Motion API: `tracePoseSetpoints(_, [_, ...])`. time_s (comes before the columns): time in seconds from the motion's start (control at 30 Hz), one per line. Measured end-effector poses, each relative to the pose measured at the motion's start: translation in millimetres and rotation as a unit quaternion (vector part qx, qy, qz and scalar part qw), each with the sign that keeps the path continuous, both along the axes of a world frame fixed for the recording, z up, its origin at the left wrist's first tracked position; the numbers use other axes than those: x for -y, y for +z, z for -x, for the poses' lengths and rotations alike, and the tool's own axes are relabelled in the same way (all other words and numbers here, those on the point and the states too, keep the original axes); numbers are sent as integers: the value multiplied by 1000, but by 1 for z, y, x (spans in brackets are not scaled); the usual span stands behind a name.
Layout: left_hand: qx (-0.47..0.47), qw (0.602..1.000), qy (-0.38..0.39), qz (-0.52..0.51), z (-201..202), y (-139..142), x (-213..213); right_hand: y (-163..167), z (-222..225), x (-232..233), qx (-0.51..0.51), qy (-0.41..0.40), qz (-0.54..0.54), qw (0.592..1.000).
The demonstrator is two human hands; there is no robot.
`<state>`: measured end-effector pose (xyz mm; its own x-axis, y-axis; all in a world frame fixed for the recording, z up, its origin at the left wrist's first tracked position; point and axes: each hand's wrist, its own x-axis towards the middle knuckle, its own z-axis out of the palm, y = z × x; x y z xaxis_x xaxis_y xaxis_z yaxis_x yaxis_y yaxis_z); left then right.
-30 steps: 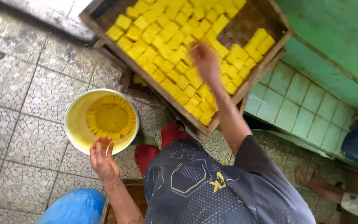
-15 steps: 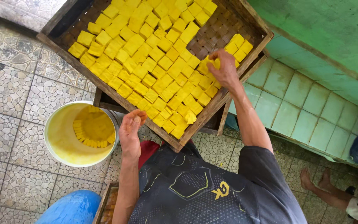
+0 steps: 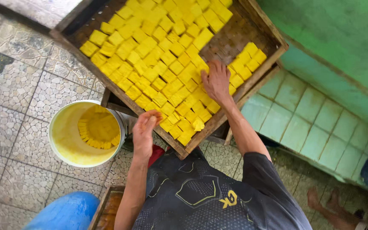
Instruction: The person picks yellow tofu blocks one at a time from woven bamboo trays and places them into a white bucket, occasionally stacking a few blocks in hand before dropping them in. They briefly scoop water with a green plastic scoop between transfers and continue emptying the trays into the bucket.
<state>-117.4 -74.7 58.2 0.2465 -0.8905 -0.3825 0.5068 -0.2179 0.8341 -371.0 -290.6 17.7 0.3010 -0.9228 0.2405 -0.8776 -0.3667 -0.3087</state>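
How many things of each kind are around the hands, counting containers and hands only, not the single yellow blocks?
Wooden tray of yellow blocks: 1
White bucket with yellow blocks inside: 1
Blue container, partly in view: 1
Left hand, at the tray's near edge: 1
Right hand, flat on the blocks: 1
Total: 5

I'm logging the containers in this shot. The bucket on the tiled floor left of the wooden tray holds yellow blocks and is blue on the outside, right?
Not quite. In the head view, the bucket is white and yellow-stained, not blue. It does stand on the tiled floor left of the wooden tray and holds yellow blocks. The blue thing is a separate rounded object at the bottom edge.
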Motion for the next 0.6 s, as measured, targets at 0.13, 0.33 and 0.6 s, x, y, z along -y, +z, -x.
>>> tracePoseSetpoints(0.13, [-50, 998, 2, 38, 5, -13, 23, 43, -39, -12, 41, 85, -104, 990])
tracePoseSetpoints(0.33, [-298, 944, 140, 24, -37, -25, 22, 113, -177, -110, 22, 267, -191, 944])
tracePoseSetpoints(0.6, [-354, 890, 275, 85, -173, -62, -83, 63, -362, -194, 19, 345, -353, 870])
